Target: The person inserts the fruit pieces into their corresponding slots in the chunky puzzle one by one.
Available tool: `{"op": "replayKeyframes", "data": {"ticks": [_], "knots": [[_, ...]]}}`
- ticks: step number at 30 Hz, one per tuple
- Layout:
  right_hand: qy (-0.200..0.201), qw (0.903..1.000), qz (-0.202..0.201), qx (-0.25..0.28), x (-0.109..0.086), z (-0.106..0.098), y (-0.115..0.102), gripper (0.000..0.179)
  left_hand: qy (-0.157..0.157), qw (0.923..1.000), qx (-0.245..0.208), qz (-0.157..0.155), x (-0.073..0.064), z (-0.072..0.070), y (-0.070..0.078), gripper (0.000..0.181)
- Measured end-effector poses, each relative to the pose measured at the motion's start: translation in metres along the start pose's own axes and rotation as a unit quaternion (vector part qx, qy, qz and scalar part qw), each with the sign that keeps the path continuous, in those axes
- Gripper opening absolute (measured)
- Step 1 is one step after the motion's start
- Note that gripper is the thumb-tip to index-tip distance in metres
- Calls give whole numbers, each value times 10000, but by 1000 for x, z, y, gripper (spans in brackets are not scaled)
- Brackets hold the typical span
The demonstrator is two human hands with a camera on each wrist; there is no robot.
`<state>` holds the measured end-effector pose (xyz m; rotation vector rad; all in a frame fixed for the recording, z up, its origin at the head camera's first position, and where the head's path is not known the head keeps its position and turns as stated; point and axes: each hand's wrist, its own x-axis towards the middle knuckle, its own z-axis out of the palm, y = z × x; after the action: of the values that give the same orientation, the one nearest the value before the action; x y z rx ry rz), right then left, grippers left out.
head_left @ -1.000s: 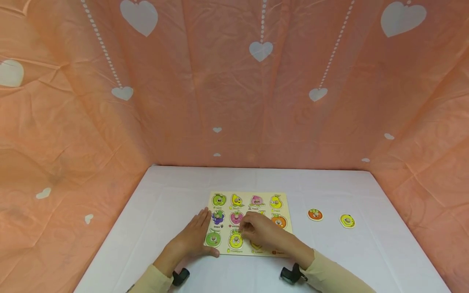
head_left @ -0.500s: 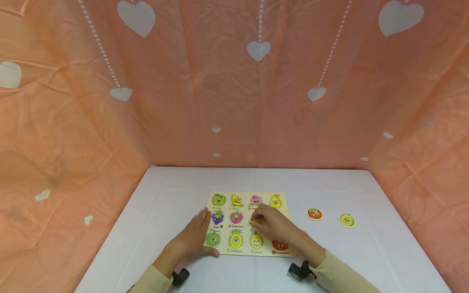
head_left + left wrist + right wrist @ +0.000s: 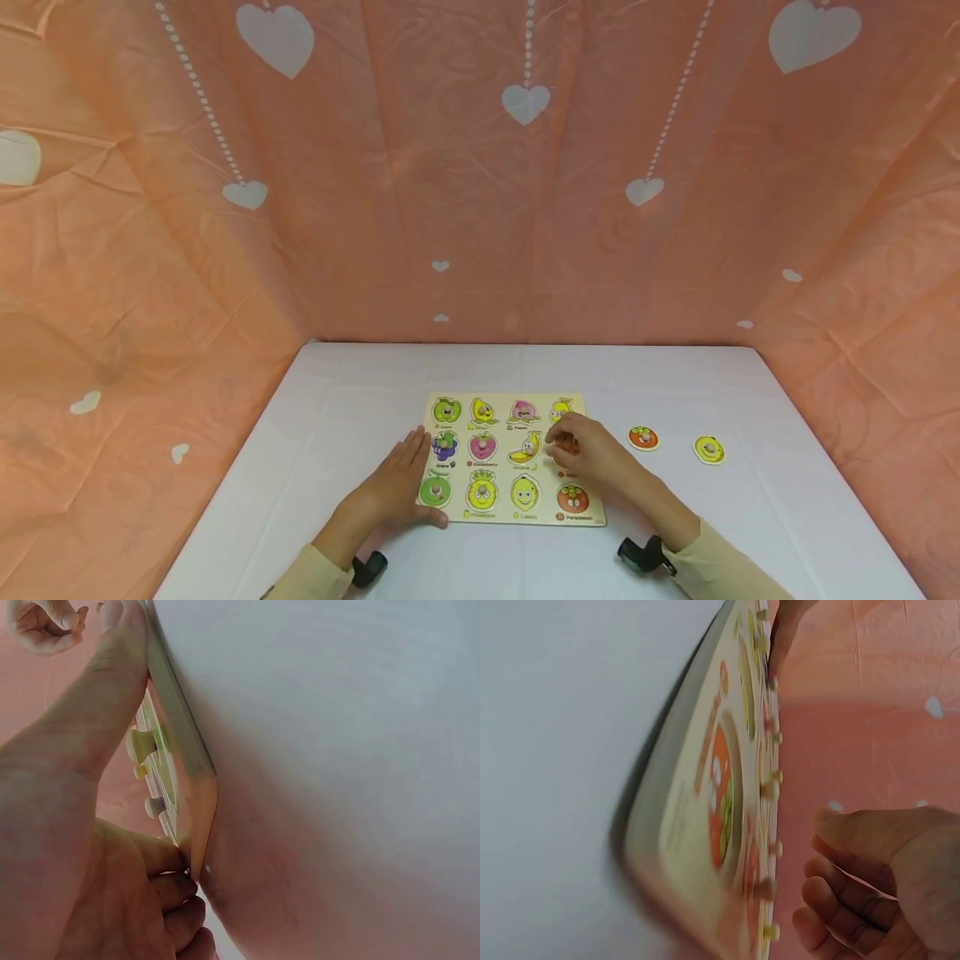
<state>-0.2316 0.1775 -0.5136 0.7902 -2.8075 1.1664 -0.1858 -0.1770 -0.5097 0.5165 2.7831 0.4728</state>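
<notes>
A wooden fruit peg puzzle board lies on the white table. My left hand rests along its left side, fingers extended against the edge and thumb at the near edge. Over the orange piece, my right hand hovers with loosely bent fingers; in the right wrist view they stand apart from the board with nothing visible between them. The banana piece sits just left of that hand. The persimmon recess shows its printed picture and no peg. The lemon recess also shows no peg.
Two loose pieces lie right of the board: an orange-red persimmon and a yellow lemon. An orange curtain with white hearts surrounds the table at the back and sides.
My right hand has moved right, from beside the strawberry, over the banana, to the orange piece. The banana, persimmon and lemon spots have come into full view. My left hand stays in place.
</notes>
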Motion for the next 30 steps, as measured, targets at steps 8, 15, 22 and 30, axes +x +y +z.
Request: {"op": "replayKeyframes", "data": {"ticks": [8,15,22,30], "knots": [[285,9991,253,-163,-9,-15,14,11,37,10000,-50,-18,-3,-3,2,134],[678,9971,116,-322,-19,-27,27,13,71,10000,-1,-64,-2,-1,2,135],[845,9953,297,-357,-29,-42,36,14,43,10000,22,-36,-1,-1,1,136],[1070,9914,528,-542,-41,-61,52,12,56,10000,1,-82,-3,-1,3,136]]}}
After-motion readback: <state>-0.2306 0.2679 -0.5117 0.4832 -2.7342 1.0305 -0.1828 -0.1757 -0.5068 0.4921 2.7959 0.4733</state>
